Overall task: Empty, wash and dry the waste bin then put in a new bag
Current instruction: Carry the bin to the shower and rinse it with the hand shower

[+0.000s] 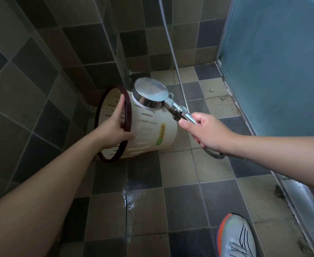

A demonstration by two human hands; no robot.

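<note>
- While it lies tipped on its side on the tiled floor (180,175), the bin (152,130) has its mouth turned toward the left wall and its base toward the right hand.
- Left hand (113,127) grips the bin's dark rim (127,108): fingers (120,106) reach over the rim into the mouth, thumb pressed on the slotted white outside wall.
- A yellow and green label (161,134) sits on the bin's wall, just right of the left thumb.
- Right hand (206,131) is closed round the handle of the chrome shower head (150,93), fingers wrapped under it, thumb lying along the side.
- Shower head sits up and left of the right fingers, right beside the bin's upper wall; whether it touches I cannot tell.
- Hose (173,52) runs up from near the right fingers to the top of the view.
- Wet patch (129,197) shines on the floor below both hands.
- A shoe (235,236) stands on the floor at lower right, well apart from the bin.
</note>
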